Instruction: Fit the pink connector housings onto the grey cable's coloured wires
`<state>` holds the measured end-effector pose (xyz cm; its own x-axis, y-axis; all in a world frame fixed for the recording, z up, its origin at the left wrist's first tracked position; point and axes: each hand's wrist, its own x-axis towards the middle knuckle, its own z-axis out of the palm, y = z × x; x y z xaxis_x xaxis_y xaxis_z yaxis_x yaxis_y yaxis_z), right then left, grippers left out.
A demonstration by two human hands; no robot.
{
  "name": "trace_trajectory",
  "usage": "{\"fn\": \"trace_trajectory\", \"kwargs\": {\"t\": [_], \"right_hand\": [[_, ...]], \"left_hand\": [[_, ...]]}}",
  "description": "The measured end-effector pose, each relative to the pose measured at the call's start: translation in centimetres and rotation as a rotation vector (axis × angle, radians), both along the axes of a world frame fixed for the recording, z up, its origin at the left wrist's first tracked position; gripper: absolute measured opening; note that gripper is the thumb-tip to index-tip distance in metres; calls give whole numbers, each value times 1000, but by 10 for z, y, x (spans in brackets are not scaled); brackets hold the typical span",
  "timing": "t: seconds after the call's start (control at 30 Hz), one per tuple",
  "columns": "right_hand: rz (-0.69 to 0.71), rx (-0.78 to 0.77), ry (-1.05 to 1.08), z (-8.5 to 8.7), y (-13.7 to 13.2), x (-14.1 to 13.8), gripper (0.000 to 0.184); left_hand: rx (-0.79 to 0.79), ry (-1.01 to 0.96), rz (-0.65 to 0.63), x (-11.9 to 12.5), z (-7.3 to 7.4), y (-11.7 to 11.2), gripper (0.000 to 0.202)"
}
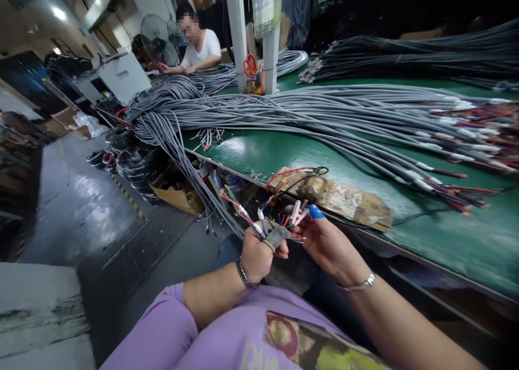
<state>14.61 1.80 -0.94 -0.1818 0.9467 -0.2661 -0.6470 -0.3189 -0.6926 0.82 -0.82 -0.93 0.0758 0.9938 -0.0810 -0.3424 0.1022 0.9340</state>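
Observation:
My left hand is closed around several grey cables at the table's front edge. Their stripped ends fan out in thin coloured wires, with white sleeves where the grey jacket stops. A grey cover wraps the thumb of this hand. Beside it, my right hand has curled fingers close to the wire ends, and blue tape is wrapped round its thumb tip. What these fingers pinch is too small to make out. A pale pink clip shows just by the right fingertips.
Long grey cable bundles lie across the green table. A taped cardboard piece with leads sits at its front edge. Behind, a white post holds orange-handled scissors. A person sits at the far end near a fan.

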Motion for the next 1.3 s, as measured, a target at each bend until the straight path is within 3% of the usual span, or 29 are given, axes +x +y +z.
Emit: {"fn": "trace_trajectory", "kwargs": {"t": [0.23, 0.47, 0.9, 1.07, 1.3], "right_hand": [[5, 80, -130, -6, 3, -3, 46], [-80, 163, -341, -6, 4, -3, 53], [-90, 6, 19, -4, 14, -8, 42], [-96, -38, 53, -2, 12, -10, 43], [35, 16, 3, -2, 0, -3, 52]], "left_hand": [[-13, -14, 10, 4, 3, 4, 30], [-24, 3, 6, 7, -1, 7, 33], [-29, 51, 2, 4, -4, 6, 38], [-28, 63, -12, 3, -5, 4, 38], [-53, 66, -20, -3, -6, -2, 40]]}}
